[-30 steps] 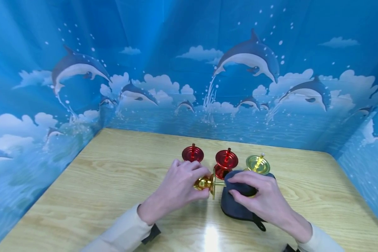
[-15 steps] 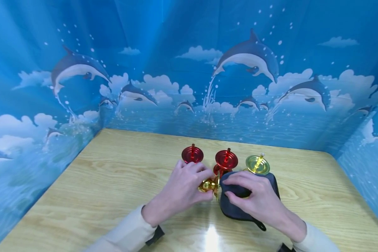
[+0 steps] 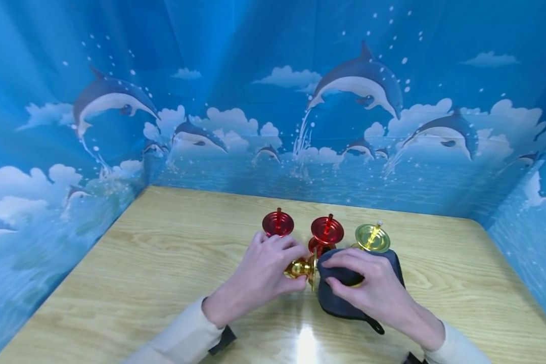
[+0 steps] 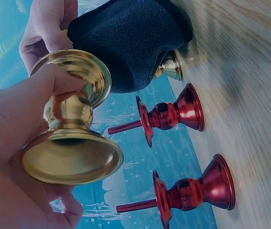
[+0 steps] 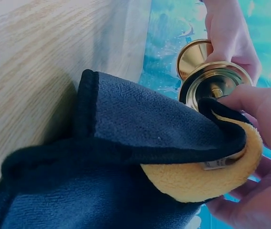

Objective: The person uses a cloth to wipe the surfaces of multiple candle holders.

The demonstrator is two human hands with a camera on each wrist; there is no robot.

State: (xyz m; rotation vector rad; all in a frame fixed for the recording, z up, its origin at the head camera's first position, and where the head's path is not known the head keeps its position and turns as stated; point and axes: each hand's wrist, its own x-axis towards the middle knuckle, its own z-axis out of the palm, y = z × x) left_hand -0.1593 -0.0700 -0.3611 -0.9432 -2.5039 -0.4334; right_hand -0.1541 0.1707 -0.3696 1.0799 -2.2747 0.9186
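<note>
My left hand [image 3: 265, 270] grips a gold candlestick [image 3: 298, 268] by its stem, tipped onto its side above the table, its hollow base [image 4: 73, 162] turned left. A dark blue-grey cloth [image 3: 338, 303] with a yellow reverse [image 5: 197, 183] is pinched in my right hand [image 3: 375, 278], folded at the candlestick's dish. In the head view the cloth hides the candlestick's spike; only its lower part shows inside the dish in the right wrist view. Cloth and dish lie close together.
Behind the hands stand two red candlesticks [image 3: 278, 223] and, farther right, another gold candlestick [image 3: 372, 237], partly hidden by the cloth. All are upright on the wooden table [image 3: 186, 227]. A dolphin-print curtain [image 3: 236, 167] encloses the table's back and sides.
My left hand has moved slightly right with the gold candlestick, bringing its dish up to the cloth and covering the spike that showed earlier. Over the last half second there is hardly any movement.
</note>
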